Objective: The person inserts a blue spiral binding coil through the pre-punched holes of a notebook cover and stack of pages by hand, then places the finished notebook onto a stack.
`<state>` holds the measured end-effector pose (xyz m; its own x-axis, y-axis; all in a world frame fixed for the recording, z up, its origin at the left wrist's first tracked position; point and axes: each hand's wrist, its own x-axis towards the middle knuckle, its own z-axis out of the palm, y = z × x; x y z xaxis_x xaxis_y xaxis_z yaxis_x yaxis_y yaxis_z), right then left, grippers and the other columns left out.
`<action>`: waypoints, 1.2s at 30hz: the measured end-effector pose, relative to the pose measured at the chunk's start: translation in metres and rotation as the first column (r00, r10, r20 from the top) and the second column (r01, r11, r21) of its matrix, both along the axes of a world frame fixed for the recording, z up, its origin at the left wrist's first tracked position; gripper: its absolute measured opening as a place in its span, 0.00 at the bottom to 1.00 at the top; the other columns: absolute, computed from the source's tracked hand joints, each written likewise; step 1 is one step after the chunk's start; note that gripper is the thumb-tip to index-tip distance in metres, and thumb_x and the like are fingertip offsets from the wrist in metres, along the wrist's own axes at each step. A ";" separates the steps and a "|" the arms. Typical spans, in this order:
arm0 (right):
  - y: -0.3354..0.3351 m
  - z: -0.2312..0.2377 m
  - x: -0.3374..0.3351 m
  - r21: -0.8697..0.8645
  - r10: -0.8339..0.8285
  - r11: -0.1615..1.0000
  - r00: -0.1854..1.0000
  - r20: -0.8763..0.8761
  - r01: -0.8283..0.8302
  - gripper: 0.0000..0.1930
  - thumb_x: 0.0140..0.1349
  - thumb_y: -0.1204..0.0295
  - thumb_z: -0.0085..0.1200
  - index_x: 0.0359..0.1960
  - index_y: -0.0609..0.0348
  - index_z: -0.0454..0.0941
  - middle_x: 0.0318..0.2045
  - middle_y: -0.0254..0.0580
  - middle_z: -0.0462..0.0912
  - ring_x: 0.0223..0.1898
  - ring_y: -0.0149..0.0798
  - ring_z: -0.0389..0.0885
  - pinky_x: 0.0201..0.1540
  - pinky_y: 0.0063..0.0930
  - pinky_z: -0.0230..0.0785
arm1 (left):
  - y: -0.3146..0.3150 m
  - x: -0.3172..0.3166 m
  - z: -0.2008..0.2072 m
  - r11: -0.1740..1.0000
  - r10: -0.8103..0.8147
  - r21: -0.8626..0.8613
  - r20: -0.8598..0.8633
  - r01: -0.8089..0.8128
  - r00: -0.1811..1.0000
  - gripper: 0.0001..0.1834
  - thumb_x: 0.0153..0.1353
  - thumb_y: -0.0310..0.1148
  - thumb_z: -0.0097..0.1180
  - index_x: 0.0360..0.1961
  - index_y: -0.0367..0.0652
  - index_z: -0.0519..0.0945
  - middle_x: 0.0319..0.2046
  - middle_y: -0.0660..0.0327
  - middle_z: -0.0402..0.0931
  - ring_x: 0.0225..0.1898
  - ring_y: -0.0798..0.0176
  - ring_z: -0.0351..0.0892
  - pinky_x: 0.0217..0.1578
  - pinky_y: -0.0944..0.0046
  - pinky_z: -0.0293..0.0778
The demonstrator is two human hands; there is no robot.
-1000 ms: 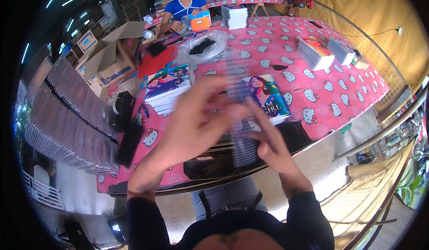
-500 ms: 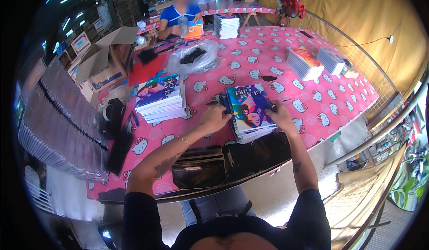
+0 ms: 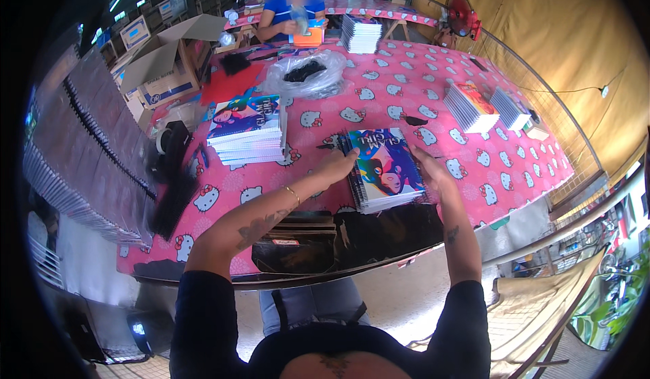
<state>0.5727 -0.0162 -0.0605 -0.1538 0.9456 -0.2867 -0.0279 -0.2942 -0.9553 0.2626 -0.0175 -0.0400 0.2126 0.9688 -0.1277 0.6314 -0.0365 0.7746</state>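
The right hand (image 3: 431, 168) has come off the top of the notebooks (image 3: 386, 166), loosely open at their right, and I see them pointing lengthwise away on the table (image 3: 413, 81), the left hand (image 3: 337, 166) curled at their left edge, its grip unclear.

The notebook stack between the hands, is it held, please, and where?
Left hand touches the notebook stack at its left edge, right hand at its right; grip cannot be told.
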 end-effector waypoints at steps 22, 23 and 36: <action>-0.115 -0.019 -0.136 0.954 -0.870 0.047 0.458 0.185 -0.296 0.22 0.70 0.54 0.49 0.57 0.53 0.78 0.60 0.49 0.73 0.65 0.53 0.69 0.67 0.51 0.50 | 0.091 0.024 0.053 0.923 -0.268 0.169 -0.361 0.345 0.893 0.49 0.70 0.70 0.30 0.48 0.28 0.83 0.51 0.36 0.80 0.58 0.36 0.77 0.60 0.44 0.70; -0.110 -0.022 -0.139 0.951 -0.864 0.064 0.460 0.205 -0.303 0.21 0.70 0.55 0.48 0.57 0.53 0.78 0.60 0.48 0.73 0.64 0.52 0.69 0.66 0.50 0.50 | 0.096 0.028 0.050 0.934 -0.262 0.128 -0.392 0.335 0.882 0.51 0.68 0.73 0.29 0.48 0.28 0.82 0.52 0.34 0.78 0.60 0.36 0.76 0.61 0.44 0.69; -0.116 -0.018 -0.160 0.975 -0.882 0.206 0.447 0.151 0.077 0.20 0.72 0.59 0.44 0.60 0.53 0.73 0.56 0.44 0.72 0.59 0.47 0.69 0.65 0.43 0.52 | 0.141 0.033 0.013 0.929 -0.369 -0.079 -0.288 0.362 0.883 0.66 0.54 0.87 0.27 0.58 0.28 0.78 0.65 0.33 0.67 0.69 0.40 0.66 0.68 0.45 0.60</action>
